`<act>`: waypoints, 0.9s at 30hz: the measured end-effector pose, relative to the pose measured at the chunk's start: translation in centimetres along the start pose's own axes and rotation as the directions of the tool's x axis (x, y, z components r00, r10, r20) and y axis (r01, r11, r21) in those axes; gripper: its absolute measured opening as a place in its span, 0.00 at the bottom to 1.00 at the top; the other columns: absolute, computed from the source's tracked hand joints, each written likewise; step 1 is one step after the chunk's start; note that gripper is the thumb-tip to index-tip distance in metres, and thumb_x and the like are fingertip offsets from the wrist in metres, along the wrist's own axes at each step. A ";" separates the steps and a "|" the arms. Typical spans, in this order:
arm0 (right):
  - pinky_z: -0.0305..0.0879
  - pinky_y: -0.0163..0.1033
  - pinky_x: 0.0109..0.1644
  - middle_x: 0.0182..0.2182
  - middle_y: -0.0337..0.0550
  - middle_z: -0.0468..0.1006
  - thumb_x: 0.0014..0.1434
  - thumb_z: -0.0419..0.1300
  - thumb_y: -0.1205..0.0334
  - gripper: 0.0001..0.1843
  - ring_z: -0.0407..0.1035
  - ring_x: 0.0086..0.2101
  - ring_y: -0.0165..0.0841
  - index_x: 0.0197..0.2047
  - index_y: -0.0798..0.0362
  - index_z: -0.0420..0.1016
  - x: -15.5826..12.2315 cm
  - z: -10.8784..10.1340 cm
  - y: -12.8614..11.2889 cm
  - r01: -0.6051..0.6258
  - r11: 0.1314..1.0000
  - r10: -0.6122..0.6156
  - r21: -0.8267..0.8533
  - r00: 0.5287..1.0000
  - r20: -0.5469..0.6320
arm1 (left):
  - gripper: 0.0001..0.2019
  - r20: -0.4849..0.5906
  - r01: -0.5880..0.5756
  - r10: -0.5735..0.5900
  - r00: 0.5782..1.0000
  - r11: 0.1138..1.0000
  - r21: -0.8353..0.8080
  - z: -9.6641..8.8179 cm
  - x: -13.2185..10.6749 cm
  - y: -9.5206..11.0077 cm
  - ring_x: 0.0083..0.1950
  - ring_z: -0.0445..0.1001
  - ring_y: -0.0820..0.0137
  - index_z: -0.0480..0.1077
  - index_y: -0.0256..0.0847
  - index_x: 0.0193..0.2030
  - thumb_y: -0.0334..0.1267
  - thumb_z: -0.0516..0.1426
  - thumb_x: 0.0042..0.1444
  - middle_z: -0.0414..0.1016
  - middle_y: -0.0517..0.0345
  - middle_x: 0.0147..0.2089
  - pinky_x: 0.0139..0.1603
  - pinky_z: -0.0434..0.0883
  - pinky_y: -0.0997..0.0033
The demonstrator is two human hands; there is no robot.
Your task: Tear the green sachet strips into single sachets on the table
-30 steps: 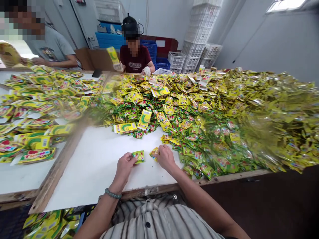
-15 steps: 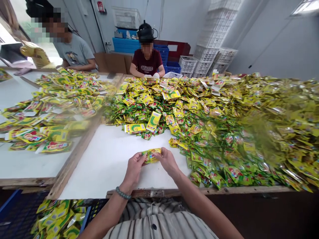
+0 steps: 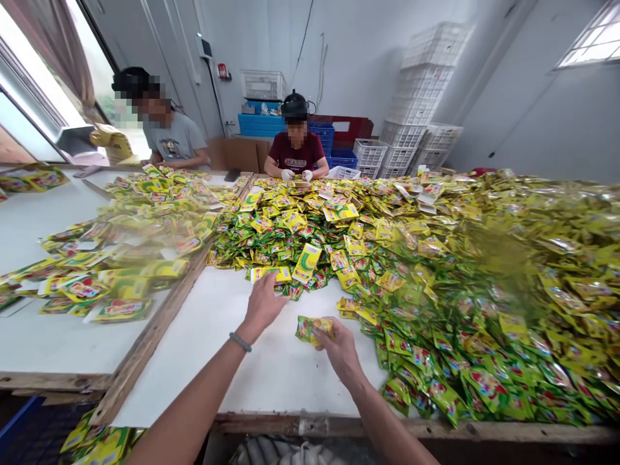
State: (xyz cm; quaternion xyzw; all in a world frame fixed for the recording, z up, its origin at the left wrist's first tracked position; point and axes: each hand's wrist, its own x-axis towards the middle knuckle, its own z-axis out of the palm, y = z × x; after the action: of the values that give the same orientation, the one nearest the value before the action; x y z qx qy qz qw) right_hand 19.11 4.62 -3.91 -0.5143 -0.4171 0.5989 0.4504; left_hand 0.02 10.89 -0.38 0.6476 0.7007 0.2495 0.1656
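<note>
Head view: what did you have in your right hand (image 3: 343,354)?

I had small packets (image 3: 310,328) in it, green at one end and yellow at the other. My thumb and fingers pinched them at the yellow end.

Where were they?

They were over the bare part of the white table top (image 3: 271,387), just left of a big heap (image 3: 411,310) of the same kind. I couldn't tell if they touched the table.

And your left hand (image 3: 262,305)?

It was farther out, with its fingers spread and loose. It was right by a flat yellow box (image 3: 283,274), and my fingers hid a bit of it. I couldn't tell if they touched it. I had a bracelet (image 3: 241,342) on that wrist.

What else was near?

One more box (image 3: 307,263) lay tilted on the front of the heap, close to the first. A wooden strip (image 3: 157,323) ran along on the left, and past it lay lots of yellow and green packs (image 3: 126,287).

Who was there?

A person in a dark red shirt (image 3: 296,155) was behind the heap, wearing white gloves (image 3: 287,174). A person in a grey shirt (image 3: 177,139) was farther left. Tall white crates (image 3: 426,77) stood stacked by the wall.
</note>
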 end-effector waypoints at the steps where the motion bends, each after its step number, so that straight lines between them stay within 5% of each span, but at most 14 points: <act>1: 0.70 0.37 0.28 0.27 0.41 0.72 0.45 0.67 0.50 0.17 0.67 0.29 0.33 0.32 0.54 0.72 0.0 -0.1 0.2 0.004 1.000 -0.004 -0.014 1.000 -0.002 | 0.34 0.001 -0.071 0.072 0.997 0.986 0.152 -0.4 1.4 -0.2 0.65 0.57 0.48 0.59 0.38 0.63 0.34 0.61 0.47 0.60 0.38 0.66 0.59 0.60 0.52; 4: 0.70 0.38 0.28 0.28 0.42 0.73 0.45 0.67 0.50 0.18 0.67 0.29 0.34 0.35 0.54 0.73 0.1 -0.2 0.4 0.006 0.999 -0.006 -0.035 1.000 0.016 | 0.36 0.103 -0.158 0.129 0.986 0.912 0.377 -1.1 4.1 -0.6 0.62 0.60 0.47 0.57 0.38 0.66 0.26 0.57 0.47 0.69 0.38 0.58 0.56 0.60 0.51; 7: 0.69 0.37 0.28 0.28 0.42 0.73 0.45 0.68 0.50 0.19 0.66 0.30 0.33 0.36 0.55 0.74 0.3 -0.3 0.4 -0.013 1.000 0.013 0.009 0.999 0.050 | 0.34 0.129 -0.148 0.108 0.986 0.917 0.371 -1.3 4.3 -0.3 0.49 0.71 0.54 0.55 0.37 0.67 0.26 0.53 0.51 0.78 0.45 0.42 0.46 0.65 0.61; 13: 0.63 0.33 0.28 0.27 0.42 0.74 0.47 0.67 0.53 0.17 0.65 0.28 0.30 0.35 0.57 0.75 0.7 -0.3 -0.1 -0.030 0.986 0.010 0.162 0.993 0.121 | 0.38 0.005 0.097 -0.097 0.995 0.993 -0.073 -1.9 -0.6 1.1 0.27 0.71 0.68 0.50 0.47 0.69 0.35 0.57 0.51 0.75 0.61 0.31 0.32 0.65 0.70; 15: 0.62 0.32 0.28 0.28 0.43 0.76 0.47 0.67 0.53 0.17 0.65 0.28 0.30 0.35 0.57 0.75 0.7 -0.3 -0.3 -0.019 0.980 -0.001 0.200 0.995 0.103 | 0.42 0.039 0.219 -0.222 0.974 0.890 -0.399 -1.8 -2.5 1.2 0.26 0.72 0.69 0.48 0.48 0.69 0.36 0.60 0.48 0.75 0.62 0.30 0.32 0.69 0.69; 17: 0.62 0.32 0.28 0.30 0.43 0.76 0.48 0.67 0.53 0.17 0.66 0.29 0.30 0.37 0.56 0.74 0.8 -0.4 -0.6 0.015 0.973 -0.023 0.229 0.999 0.033 | 0.44 0.139 0.308 -0.298 0.944 0.656 -0.689 -1.5 -4.3 1.0 0.29 0.75 0.69 0.47 0.49 0.68 0.38 0.63 0.46 0.76 0.60 0.36 0.35 0.73 0.67; 19: 0.63 0.33 0.29 0.31 0.43 0.76 0.48 0.67 0.52 0.17 0.66 0.29 0.30 0.36 0.55 0.74 0.9 -0.5 -0.9 0.067 0.976 -0.058 0.209 0.997 -0.048 | 0.39 0.228 0.358 -0.316 0.921 0.451 -0.818 -1.0 -5.7 0.9 0.34 0.77 0.66 0.55 0.46 0.64 0.41 0.64 0.44 0.77 0.54 0.43 0.39 0.75 0.65; 21: 0.64 0.33 0.29 0.30 0.42 0.76 0.48 0.66 0.52 0.16 0.65 0.28 0.30 0.36 0.55 0.73 0.8 -0.4 -1.4 0.100 0.986 -0.091 0.133 0.994 -0.068 | 0.30 0.284 0.382 -0.288 0.915 0.384 -0.841 -0.8 -6.8 0.8 0.39 0.77 0.65 0.64 0.40 0.55 0.42 0.65 0.44 0.76 0.51 0.45 0.41 0.75 0.65; 23: 0.64 0.33 0.28 0.28 0.42 0.76 0.49 0.65 0.53 0.15 0.65 0.27 0.30 0.34 0.56 0.73 0.6 -0.1 -2.0 0.116 0.992 -0.115 0.040 0.993 -0.039 | 0.26 0.326 0.396 -0.230 0.917 0.420 -0.817 -1.2 -7.5 0.9 0.41 0.76 0.64 0.67 0.39 0.51 0.43 0.65 0.44 0.77 0.51 0.44 0.40 0.75 0.67; 27: 0.64 0.33 0.27 0.26 0.40 0.74 0.50 0.63 0.56 0.12 0.65 0.26 0.30 0.33 0.56 0.74 0.0 0.1 -3.3 0.132 0.989 -0.128 -0.065 0.990 0.066 | 0.32 0.468 0.459 -0.140 0.873 0.562 -0.688 -2.6 -7.9 1.1 0.37 0.76 0.65 0.63 0.43 0.55 0.39 0.67 0.41 0.78 0.55 0.40 0.34 0.74 0.71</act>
State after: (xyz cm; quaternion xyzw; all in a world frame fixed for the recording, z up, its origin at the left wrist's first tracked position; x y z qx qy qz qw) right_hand 19.34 5.39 -0.75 -0.4827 -0.4839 0.5690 0.4573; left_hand 0.29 2.73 1.64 0.4121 0.5793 0.3728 0.5963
